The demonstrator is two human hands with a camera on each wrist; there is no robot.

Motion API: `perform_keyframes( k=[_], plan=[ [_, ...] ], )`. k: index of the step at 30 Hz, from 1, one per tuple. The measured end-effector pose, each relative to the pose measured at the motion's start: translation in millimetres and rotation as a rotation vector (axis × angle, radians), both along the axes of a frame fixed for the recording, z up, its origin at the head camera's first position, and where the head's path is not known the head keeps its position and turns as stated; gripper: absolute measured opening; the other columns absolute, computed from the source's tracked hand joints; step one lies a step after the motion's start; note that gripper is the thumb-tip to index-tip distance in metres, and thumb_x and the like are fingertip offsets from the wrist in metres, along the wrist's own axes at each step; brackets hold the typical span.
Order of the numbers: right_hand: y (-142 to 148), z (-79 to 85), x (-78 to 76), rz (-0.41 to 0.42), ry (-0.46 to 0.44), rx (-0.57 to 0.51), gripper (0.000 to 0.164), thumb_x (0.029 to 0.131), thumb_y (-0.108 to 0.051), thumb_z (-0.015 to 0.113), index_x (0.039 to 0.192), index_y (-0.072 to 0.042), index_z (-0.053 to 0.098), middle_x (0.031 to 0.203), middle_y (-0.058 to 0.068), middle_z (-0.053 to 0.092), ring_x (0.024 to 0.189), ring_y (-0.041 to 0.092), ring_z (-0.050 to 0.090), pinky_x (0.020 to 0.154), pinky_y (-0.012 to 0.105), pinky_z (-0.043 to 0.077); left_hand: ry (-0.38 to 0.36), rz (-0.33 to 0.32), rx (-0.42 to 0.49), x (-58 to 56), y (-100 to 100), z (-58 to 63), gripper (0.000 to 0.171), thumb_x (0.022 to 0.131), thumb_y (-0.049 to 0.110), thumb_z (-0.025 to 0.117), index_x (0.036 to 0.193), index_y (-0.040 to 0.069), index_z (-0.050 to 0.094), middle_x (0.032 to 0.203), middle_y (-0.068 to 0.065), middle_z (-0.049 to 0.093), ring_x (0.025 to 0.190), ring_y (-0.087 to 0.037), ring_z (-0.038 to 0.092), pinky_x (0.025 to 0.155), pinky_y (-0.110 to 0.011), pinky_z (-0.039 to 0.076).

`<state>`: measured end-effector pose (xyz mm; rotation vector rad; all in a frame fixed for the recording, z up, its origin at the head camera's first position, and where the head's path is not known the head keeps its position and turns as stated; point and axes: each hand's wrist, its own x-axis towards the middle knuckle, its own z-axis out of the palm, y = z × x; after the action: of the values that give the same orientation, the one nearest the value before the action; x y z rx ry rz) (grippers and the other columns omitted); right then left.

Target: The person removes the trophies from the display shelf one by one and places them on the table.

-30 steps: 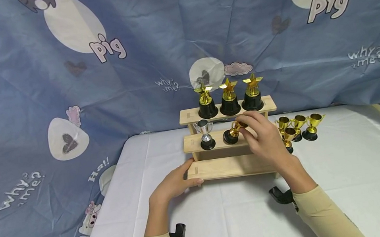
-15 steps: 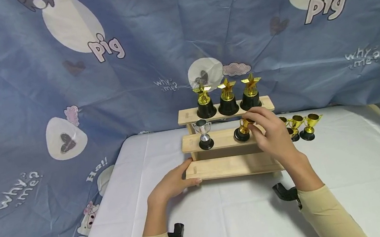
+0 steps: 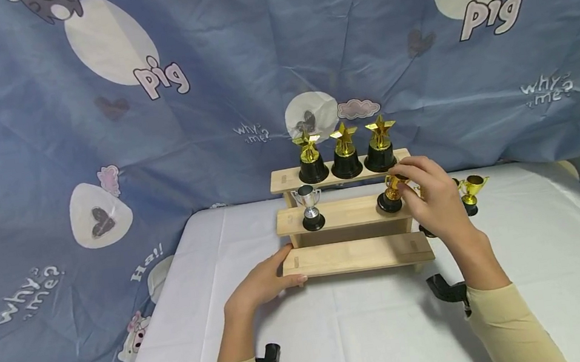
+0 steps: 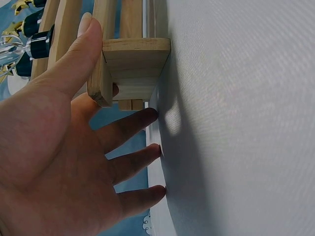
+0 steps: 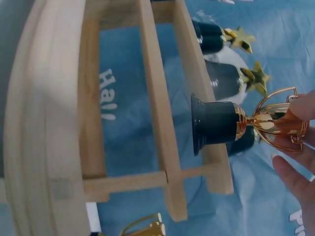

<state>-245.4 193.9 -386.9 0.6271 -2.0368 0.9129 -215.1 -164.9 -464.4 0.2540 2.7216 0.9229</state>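
My right hand (image 3: 438, 201) pinches a small gold trophy cup (image 3: 392, 193) by its cup, over the right end of the middle step of a wooden three-step shelf (image 3: 357, 256). A gap shows between its black base and that step in the right wrist view, where the cup (image 5: 216, 123) looks nearly upright relative to the shelf. My left hand (image 3: 259, 280) grips the left end of the bottom step, thumb on top and index finger behind, other fingers (image 4: 133, 162) spread. A silver trophy cup (image 3: 311, 207) stands on the middle step's left end.
Gold star trophies (image 3: 345, 152) stand in a row on the top step. More gold cups (image 3: 472, 193) stand on the white tablecloth (image 3: 562, 243) right of the shelf, partly hidden behind my right hand. A blue printed curtain (image 3: 219, 62) hangs behind.
My right hand has carried the gold trophy cup rightward along the middle step, and the cup has come from tilted to nearly upright. The left hand has stayed on the shelf.
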Motion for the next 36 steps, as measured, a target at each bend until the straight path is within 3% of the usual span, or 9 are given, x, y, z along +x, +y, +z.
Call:
perform_keyframes(
  k=[7, 16, 25, 36],
  plan=[
    [13, 2.1, -0.9, -0.039, -0.006, -0.008, 0.025, 0.085, 0.008, 0.064, 0.105, -0.004, 0.074, 0.109, 0.012, 0.068, 0.104, 0.027, 0.061, 0.083, 0.025, 0.042, -0.009, 0.004, 0.007, 0.9, 1, 2.1, 0.089, 0.082, 0.058, 0.073, 0.156, 0.029, 0.033, 0.159, -0.004, 0.039, 0.147, -0.032, 0.037, 0.118, -0.055, 0.032],
    [25, 5.4, 1.5, -0.093, -0.008, -0.029, 0.025, 0.083, 0.010, 0.063, 0.101, -0.003, 0.075, 0.107, 0.013, 0.068, 0.101, 0.028, 0.062, 0.086, 0.031, 0.043, -0.011, 0.004, 0.000, 0.1, 0, 0.3, 0.090, 0.082, 0.060, 0.072, 0.156, 0.030, 0.032, 0.159, -0.004, 0.039, 0.146, -0.032, 0.038, 0.118, -0.056, 0.032],
    [39, 7.2, 2.4, -0.130, -0.027, -0.058, 0.028, 0.082, 0.012, 0.061, 0.099, -0.004, 0.076, 0.104, 0.012, 0.069, 0.100, 0.026, 0.062, 0.084, 0.014, 0.038, -0.006, -0.004, -0.003, -0.8, 0, 0.5, 0.090, 0.082, 0.060, 0.072, 0.156, 0.030, 0.032, 0.159, -0.003, 0.039, 0.147, -0.031, 0.038, 0.118, -0.055, 0.032],
    [49, 5.0, 2.4, -0.184, -0.108, -0.008, 0.025, 0.086, 0.006, 0.058, 0.099, -0.006, 0.075, 0.105, 0.010, 0.069, 0.098, 0.026, 0.062, 0.078, 0.028, 0.039, -0.004, -0.002, -0.005, 0.1, 0, 0.6, 0.090, 0.082, 0.059, 0.073, 0.156, 0.030, 0.032, 0.159, -0.003, 0.039, 0.147, -0.031, 0.038, 0.118, -0.055, 0.032]
  ],
)
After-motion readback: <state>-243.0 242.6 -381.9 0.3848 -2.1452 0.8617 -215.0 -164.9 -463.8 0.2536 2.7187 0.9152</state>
